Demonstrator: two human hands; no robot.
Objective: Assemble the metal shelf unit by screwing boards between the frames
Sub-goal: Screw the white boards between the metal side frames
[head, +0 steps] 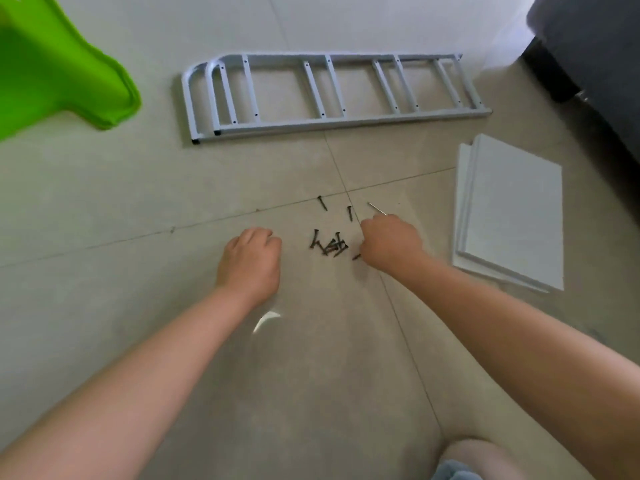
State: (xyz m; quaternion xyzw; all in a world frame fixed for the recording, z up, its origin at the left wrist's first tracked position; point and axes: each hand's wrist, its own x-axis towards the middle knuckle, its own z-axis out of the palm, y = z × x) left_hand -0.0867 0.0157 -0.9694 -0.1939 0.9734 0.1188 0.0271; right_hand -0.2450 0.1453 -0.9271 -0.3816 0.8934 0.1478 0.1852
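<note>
My left hand [250,259] is curled shut, holding nothing I can see; my right hand [389,241] is fisted on a thin silver metal tool [376,208]. Between them lie small dark threaded screws [329,245] on smooth tile — pale tubular metal frames [325,95] beyond, flat white boards [510,213] just right

1. Bright, even daylight washes the pale floor [138,209]; it's strongest at the top right, where the view nearly whitens.
2. Shadows under my hands stay faint and soft.
3. One small white glare patch [266,320] shines near my left wrist.
4. The edges bow outward, my forearms stretch, and the corners go soft.
</note>
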